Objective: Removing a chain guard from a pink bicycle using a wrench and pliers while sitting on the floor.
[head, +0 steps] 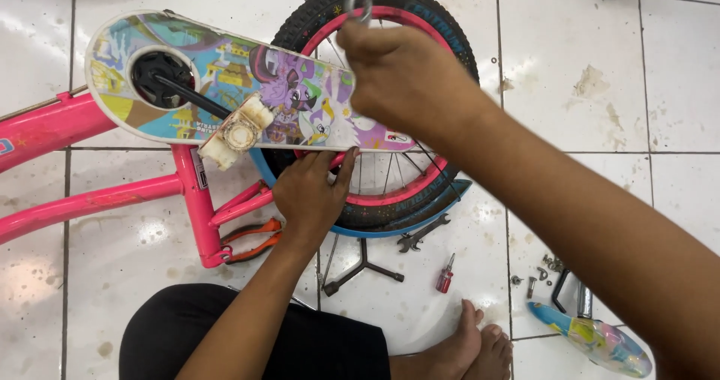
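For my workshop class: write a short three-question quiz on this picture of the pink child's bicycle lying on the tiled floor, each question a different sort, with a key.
1. True or false: the right hand holds a ring-ended spanner over the rear wheel.
2. What does the left hand touch?
A. the red screwdriver
B. the lower edge of the picture-printed chain guard
C. the pedal
3. Fill in: the loose bolts lie on the white ____.

Key: 1 true; 2 B; 3 tiled floor.

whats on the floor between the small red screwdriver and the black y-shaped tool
Bare white tile; nothing lies between the red screwdriver and the black Y-shaped tool, seen in the head view.
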